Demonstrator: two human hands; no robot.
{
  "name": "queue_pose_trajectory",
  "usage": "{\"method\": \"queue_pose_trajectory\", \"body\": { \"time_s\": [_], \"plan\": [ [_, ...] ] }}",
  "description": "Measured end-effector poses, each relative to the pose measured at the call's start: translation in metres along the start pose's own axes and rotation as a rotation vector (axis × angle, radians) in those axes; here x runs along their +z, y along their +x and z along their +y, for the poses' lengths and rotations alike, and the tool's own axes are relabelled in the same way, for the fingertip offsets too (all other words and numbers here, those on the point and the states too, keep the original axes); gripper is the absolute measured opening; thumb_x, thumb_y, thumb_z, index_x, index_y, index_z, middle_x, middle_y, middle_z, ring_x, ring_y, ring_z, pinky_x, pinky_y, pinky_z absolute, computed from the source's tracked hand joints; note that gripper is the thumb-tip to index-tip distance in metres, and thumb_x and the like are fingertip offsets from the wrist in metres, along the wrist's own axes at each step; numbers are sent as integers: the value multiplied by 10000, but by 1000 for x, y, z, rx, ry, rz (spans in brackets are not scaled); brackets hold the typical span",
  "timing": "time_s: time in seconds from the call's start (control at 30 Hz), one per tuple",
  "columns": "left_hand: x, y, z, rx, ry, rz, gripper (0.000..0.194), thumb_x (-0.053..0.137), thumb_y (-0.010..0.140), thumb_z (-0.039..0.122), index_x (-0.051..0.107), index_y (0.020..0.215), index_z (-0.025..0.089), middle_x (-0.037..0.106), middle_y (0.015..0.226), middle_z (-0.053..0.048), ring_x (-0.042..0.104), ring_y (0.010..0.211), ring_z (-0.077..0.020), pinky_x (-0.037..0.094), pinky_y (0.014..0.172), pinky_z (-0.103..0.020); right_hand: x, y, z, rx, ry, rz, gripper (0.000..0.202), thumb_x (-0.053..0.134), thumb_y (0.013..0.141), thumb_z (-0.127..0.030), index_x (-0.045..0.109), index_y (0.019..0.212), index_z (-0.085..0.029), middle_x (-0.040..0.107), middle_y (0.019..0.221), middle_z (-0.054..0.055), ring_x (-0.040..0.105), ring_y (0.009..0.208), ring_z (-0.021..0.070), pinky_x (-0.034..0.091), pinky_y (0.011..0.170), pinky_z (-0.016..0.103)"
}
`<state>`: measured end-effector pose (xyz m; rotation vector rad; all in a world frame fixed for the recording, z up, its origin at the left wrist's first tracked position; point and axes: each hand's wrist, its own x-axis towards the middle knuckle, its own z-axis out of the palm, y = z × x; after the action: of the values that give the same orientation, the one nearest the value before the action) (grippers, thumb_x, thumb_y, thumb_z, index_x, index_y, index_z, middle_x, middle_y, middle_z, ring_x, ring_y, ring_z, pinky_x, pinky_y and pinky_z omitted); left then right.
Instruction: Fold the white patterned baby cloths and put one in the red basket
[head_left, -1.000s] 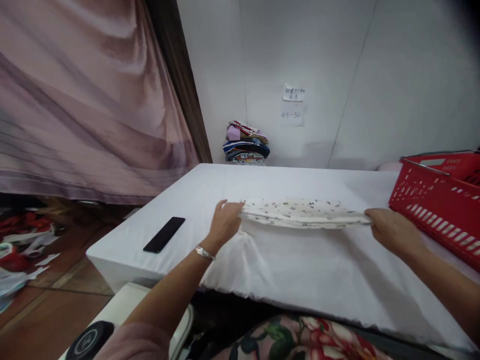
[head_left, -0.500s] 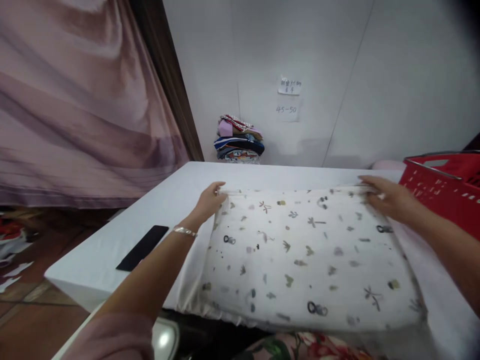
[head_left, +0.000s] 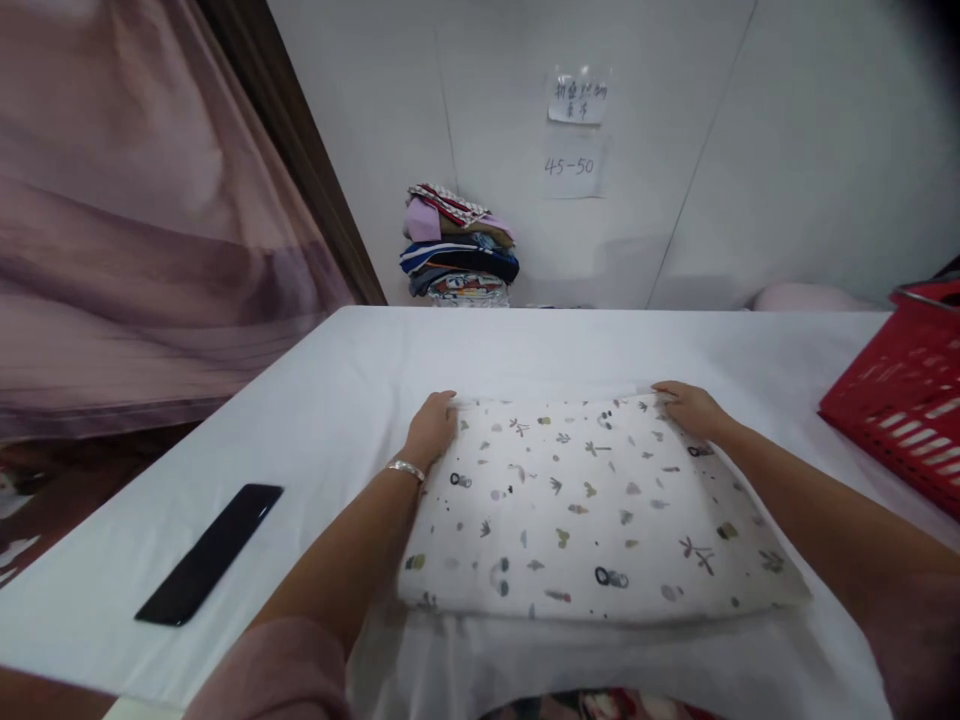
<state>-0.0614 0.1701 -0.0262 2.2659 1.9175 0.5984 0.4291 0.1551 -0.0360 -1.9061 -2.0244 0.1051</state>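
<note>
A white cloth (head_left: 570, 510) printed with small plants and figures lies in a folded rectangle on the white-covered table (head_left: 360, 370). At its far left corner my left hand (head_left: 433, 428), with a silver bracelet at the wrist, is closed on the cloth. My right hand (head_left: 688, 408) pinches the far right corner, thumb and fingers around the edge. The cloth's near edge reaches toward the table's front, and its right part slopes under my right forearm.
A black phone (head_left: 210, 555) lies on the left of the table. A red basket (head_left: 900, 400) stands at the right edge. Folded fabrics (head_left: 461, 255) are stacked beyond the far edge, beneath paper notes (head_left: 574, 165) on the wall. A pink curtain (head_left: 150, 220) hangs at left.
Both hands have lowered the cloth onto the table, and its near edge no longer hangs over the front. My right hand has moved left, closer to my left hand. The view has shifted.
</note>
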Motion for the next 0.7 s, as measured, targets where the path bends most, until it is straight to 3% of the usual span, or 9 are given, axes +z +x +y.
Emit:
{"method": "queue_pose_trajectory", "body": {
  "time_s": [0.1, 0.17, 0.27, 0.4, 0.53, 0.7],
  "plan": [
    [-3, 1, 2, 15, 126, -4, 441, 421, 823, 161, 496, 1256, 119, 555, 1225, -146, 518, 1131, -273, 442, 943, -411, 7, -2, -2, 12, -48, -37, 504, 435, 710, -124, 595, 1188, -149, 616, 1200, 89, 574, 1084, 237, 463, 925, 350],
    [-8, 4, 7, 75, 168, 23, 430, 434, 826, 160, 505, 1249, 133, 546, 1246, -139, 495, 1155, -278, 425, 953, -422, 6, -3, -10, -67, -75, 6, 476, 437, 742, -143, 589, 1194, -147, 587, 1239, 99, 534, 1137, 249, 429, 970, 384],
    [-11, 9, 28, 261, 113, 54, 343, 458, 853, 200, 562, 1179, 174, 580, 1212, -104, 504, 1137, -251, 399, 970, -417, 2, -2, -36, -264, -27, 68, 363, 437, 815, -213, 624, 1122, -170, 612, 1185, 95, 523, 1138, 250, 394, 995, 419],
    [2, 13, 64, 510, -15, -73, 222, 489, 875, 254, 636, 1031, 193, 642, 1070, -69, 551, 1017, -210, 416, 917, -381, 4, 2, -78, -471, 92, -25, 275, 431, 881, -298, 666, 988, -203, 664, 1008, 81, 575, 974, 225, 448, 879, 381],
    [18, 16, 82, 533, 8, -139, 168, 520, 867, 257, 655, 940, 191, 637, 980, -60, 541, 943, -207, 420, 840, -358, 9, 4, -101, -549, 55, -93, 247, 449, 891, -288, 670, 969, -212, 645, 995, 78, 539, 959, 228, 430, 854, 378],
    [22, 15, 83, 568, 100, -128, 175, 477, 888, 236, 646, 896, 190, 606, 942, -63, 513, 914, -206, 397, 798, -351, 13, 1, -108, -531, -43, -67, 230, 454, 884, -231, 671, 952, -198, 618, 1024, 87, 510, 965, 237, 407, 824, 375]
  ]
}}
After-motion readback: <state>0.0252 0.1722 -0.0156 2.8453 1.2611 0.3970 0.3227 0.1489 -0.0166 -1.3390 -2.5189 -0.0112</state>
